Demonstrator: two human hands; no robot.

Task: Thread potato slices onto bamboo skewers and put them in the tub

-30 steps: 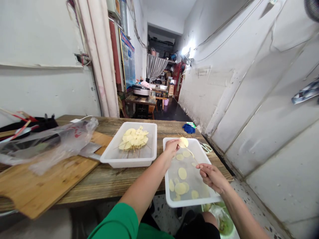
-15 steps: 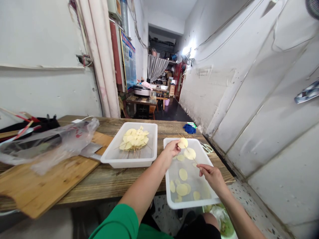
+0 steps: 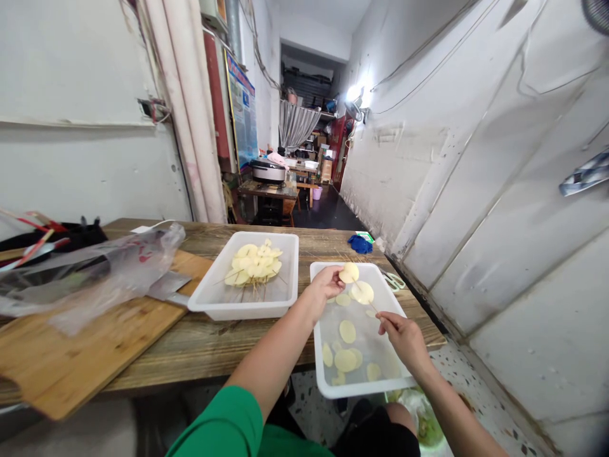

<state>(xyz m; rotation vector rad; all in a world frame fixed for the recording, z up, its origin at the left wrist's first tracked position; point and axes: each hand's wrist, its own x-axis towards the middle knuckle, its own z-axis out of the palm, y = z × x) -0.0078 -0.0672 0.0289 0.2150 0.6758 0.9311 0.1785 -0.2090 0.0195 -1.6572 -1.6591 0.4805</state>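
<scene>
Over the right white tub (image 3: 361, 386), my left hand (image 3: 329, 283) pinches a thin, pale yellow potato slice (image 3: 349, 273). My right hand (image 3: 404, 335) is closed on the near end of a thin wooden skewer (image 3: 373, 307). A second potato slice (image 3: 362, 292) is threaded on that skewer, just below the slice in my left hand. Several loose slices (image 3: 347, 331) lie in the tub beneath my hands. To the left, another white tub (image 3: 247, 311) holds a heap of skewered slices (image 3: 255, 263), their sticks pointing outward.
A wooden cutting board (image 3: 95, 343) with a cleaver (image 3: 166, 285) and a plastic bag (image 3: 114, 273) occupies the table's left. Behind the right tub lie a blue cloth (image 3: 360, 244), loose skewers and light green-handled scissors (image 3: 394, 281). A bag-lined bin (image 3: 423, 419) stands on the floor.
The view has shifted slightly. Both hands keep nearly the same pose over the right tub, with the two slices and the skewer held much as before.
</scene>
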